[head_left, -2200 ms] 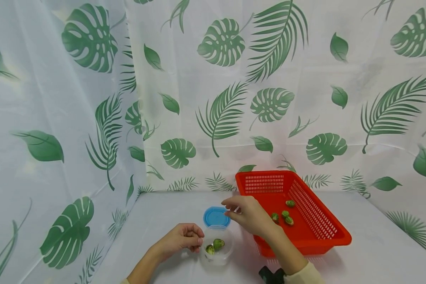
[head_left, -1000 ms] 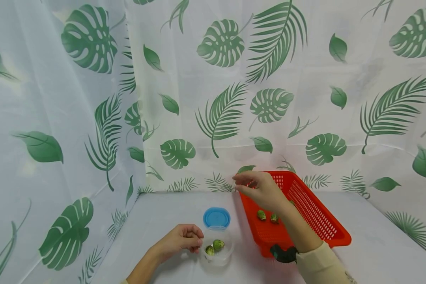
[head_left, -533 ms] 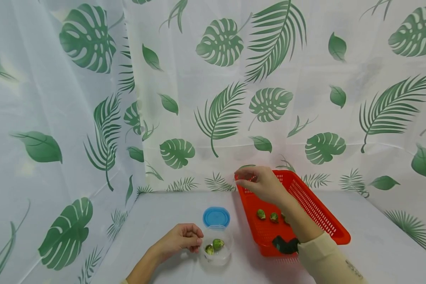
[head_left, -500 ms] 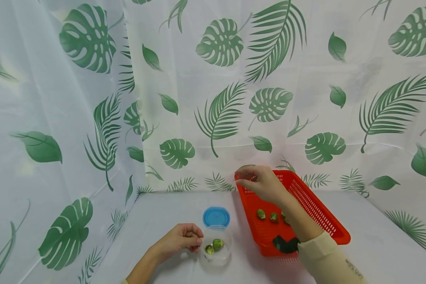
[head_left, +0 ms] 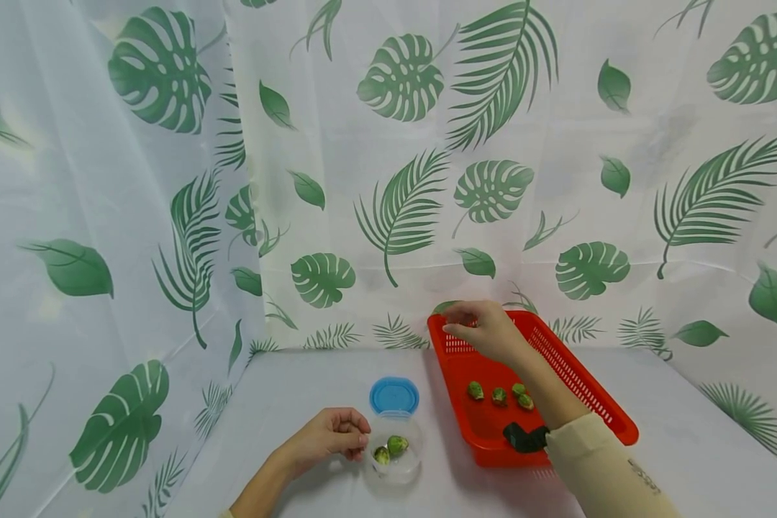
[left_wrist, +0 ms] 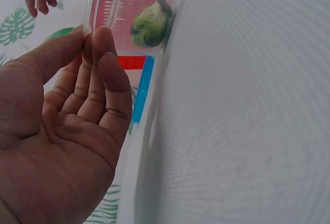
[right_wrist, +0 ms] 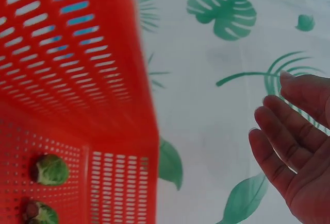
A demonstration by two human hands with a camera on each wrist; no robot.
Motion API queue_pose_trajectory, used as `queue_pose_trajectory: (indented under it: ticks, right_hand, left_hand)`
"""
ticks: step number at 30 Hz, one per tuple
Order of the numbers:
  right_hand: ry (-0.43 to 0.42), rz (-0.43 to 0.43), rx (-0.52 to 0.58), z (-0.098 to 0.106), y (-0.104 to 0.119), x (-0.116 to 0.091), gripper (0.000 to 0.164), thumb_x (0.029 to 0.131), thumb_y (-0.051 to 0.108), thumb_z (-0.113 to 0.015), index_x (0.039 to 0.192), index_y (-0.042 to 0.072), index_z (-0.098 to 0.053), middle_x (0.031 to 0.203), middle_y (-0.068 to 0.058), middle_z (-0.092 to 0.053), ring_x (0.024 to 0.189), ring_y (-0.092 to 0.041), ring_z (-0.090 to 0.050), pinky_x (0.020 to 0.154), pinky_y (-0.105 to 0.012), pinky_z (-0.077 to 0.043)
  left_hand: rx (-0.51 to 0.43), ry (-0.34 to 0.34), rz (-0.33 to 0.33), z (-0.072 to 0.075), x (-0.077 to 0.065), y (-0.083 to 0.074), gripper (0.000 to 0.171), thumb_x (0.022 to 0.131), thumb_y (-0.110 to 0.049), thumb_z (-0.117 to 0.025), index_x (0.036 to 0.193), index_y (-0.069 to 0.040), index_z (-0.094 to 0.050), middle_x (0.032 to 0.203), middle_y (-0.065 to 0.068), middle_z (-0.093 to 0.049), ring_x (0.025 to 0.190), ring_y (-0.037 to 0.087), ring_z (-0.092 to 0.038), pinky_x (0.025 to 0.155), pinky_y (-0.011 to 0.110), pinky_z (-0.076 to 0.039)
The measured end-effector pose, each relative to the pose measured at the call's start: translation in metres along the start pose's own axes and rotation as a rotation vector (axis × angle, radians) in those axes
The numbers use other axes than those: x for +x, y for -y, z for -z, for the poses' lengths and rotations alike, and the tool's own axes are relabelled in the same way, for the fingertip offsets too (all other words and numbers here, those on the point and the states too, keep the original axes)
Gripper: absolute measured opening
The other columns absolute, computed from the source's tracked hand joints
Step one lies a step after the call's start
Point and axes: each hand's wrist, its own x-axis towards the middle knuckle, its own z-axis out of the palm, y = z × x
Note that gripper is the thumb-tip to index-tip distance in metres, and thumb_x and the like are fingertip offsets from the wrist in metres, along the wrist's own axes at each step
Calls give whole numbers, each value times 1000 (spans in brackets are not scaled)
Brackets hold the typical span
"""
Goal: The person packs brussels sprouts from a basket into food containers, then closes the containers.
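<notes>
Printed cloth point(head_left: 337, 173); left fingers point(left_wrist: 104, 41) pinch clear round tub point(head_left: 409, 462).

A: From where can the red perforated plastic basket point(head_left: 492, 456) be entered?

B: From above; sideways, the way is barred by its walls. Its far left is overhung by the right hand point(head_left: 488, 334), its right part by the right forearm point(head_left: 547, 387). Behind, the way is closed by the white leaf-printed curtain point(head_left: 388, 173).

A: And the clear round plastic tub point(head_left: 409, 471)?

B: Its open top can be reached from above. Its left is blocked by the left hand point(head_left: 333, 437), its far side, low down, by the blue rounded plastic lid point(head_left: 394, 396).

A: Is a passage left between tub and basket?

B: Yes, along a strip of white tabletop point(head_left: 445, 460).
</notes>
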Motion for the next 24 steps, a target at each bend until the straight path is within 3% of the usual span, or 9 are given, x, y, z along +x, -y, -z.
queue_pose_trajectory:
  ticks: [24]
  right_hand:
    - [62, -132, 8, 2, -48, 7, 32, 97, 21, -75, 126, 9, -73, 115, -11, -74, 99, -26, -63, 84, -34, -58]
  left_hand:
    - [1, -6, 1, 1, 1, 1, 26, 99, -12, -70, 115, 7, -63, 86, 1, -73, 77, 12, -69, 72, 28, -56]
